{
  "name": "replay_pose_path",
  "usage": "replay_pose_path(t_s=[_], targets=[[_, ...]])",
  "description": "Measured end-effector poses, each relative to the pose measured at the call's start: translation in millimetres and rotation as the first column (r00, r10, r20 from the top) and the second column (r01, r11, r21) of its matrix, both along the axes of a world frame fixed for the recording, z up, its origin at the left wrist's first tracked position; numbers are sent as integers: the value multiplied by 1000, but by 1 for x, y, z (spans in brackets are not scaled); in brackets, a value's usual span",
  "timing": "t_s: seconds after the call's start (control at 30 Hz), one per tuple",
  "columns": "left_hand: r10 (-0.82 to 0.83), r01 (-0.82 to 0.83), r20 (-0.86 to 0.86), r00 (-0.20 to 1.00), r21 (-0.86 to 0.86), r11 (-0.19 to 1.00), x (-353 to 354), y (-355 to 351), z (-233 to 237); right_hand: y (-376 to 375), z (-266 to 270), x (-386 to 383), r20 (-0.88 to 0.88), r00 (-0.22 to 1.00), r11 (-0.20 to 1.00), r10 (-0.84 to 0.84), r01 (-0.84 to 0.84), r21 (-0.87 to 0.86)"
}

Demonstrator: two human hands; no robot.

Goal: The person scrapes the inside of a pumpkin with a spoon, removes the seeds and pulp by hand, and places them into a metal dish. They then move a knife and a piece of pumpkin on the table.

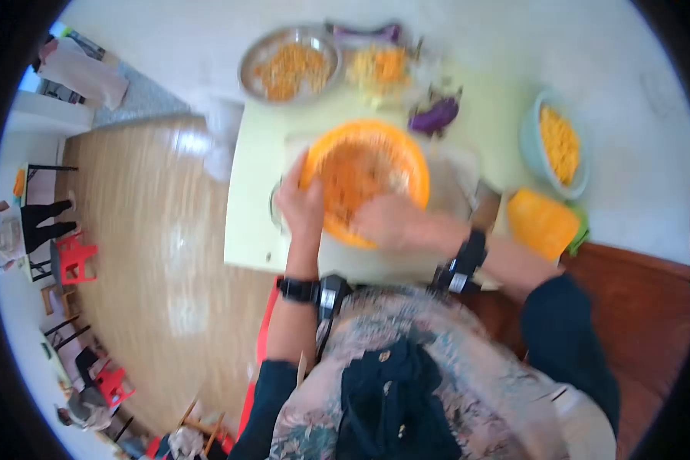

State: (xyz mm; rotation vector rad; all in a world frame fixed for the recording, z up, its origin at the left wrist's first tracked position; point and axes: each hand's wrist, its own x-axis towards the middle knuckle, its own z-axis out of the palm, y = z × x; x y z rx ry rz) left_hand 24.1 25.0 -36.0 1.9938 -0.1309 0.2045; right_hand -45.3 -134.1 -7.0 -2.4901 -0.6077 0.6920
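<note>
An orange plastic bowl (pixel 415 157) stands on the pale table, with a reddish-orange mixture (pixel 346 180) inside. My left hand (pixel 300 201) is closed on the bowl's left rim, thumb on the inner side. Reaching in over the near right rim, my right hand (pixel 391 221) is in the mixture. Its fingers are blurred and partly hidden, so I cannot make out whether they grip anything. Right of the bowl lies a cleaver (pixel 484 208) with a brown handle, partly behind my right forearm.
Behind the bowl are a metal dish (pixel 247 77) of orange bits, a chopped yellow pile (pixel 379 69) and purple eggplants (pixel 435 116). To the right are a light-blue bowl (pixel 530 146) of yellow pieces and a large pumpkin piece (pixel 544 224). Red stools (pixel 77 257) and people stand far left.
</note>
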Motion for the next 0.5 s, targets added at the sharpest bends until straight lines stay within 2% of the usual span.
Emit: replay_pose_path(t_s=[0.03,0.07,0.1,0.13,0.17,0.2,0.3,0.33,0.4,0.5], targets=[[0,0,37,999,7,1000,0,-1,1,1,4,-7,87,994,998,-67,68,-3],[0,0,3,1000,-34,999,0,-2,3,3,6,-12,164,977,990,-137,137,14],[-8,5,-47,999,-62,998,1,1,5,6,4,-12,191,973,991,-129,133,-5],[-5,2,-32,999,-72,997,1,-1,9,8,0,-15,294,942,986,-164,159,41],[-16,8,-115,993,-75,997,-1,-2,14,9,-4,-19,386,900,979,-205,180,99],[-29,15,-196,980,-75,997,-3,-2,18,11,-5,-22,394,896,978,-205,178,104],[-31,23,-213,977,-44,999,-4,-4,23,11,-8,-24,490,833,966,-258,216,142],[-31,22,-208,978,-44,999,-5,-3,24,13,-8,-25,509,821,966,-258,214,144],[-52,50,-39,998,-50,998,-4,-3,20,12,-8,-25,536,806,968,-252,206,144],[-73,68,-95,993,-56,996,-3,-5,19,8,-8,-25,565,791,971,-236,176,159]])
